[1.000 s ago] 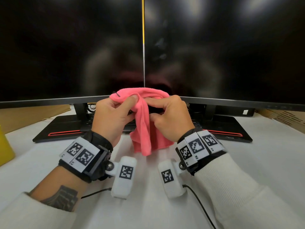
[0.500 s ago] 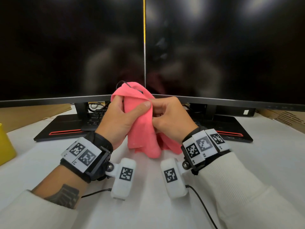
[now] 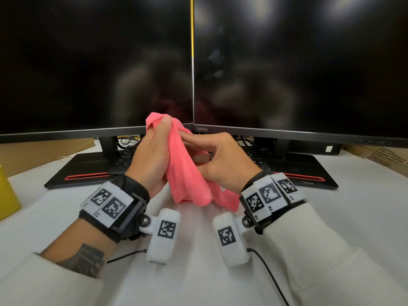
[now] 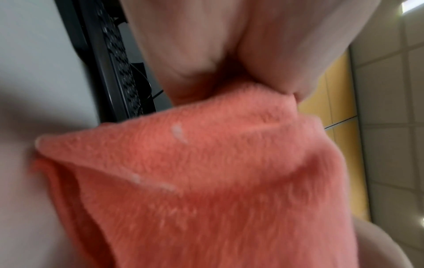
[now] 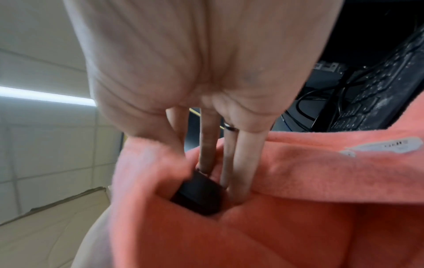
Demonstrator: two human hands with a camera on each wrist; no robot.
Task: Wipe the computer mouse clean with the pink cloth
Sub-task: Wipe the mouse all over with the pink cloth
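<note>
The pink cloth (image 3: 186,173) hangs bunched between both hands, above the white desk in front of the monitors. My left hand (image 3: 154,151) grips its upper part, thumb pressed over the top fold. My right hand (image 3: 212,160) holds the black computer mouse (image 5: 199,197) inside the cloth, fingers reaching down along it. Only a dark corner of the mouse shows in the right wrist view; the head view hides it behind cloth and fingers. The left wrist view is filled by the cloth (image 4: 206,181) and my palm.
Two dark monitors (image 3: 287,62) stand close behind my hands, on black bases (image 3: 84,173) with red stripes. A black keyboard (image 3: 125,157) lies under them. A yellow object (image 3: 6,191) sits at the left edge. The white desk (image 3: 198,272) stretches toward me.
My left hand slid the cloth upward over the mouse, its thumb moving from the side to the top fold. The right hand's fingers have stretched out further along the mouse.
</note>
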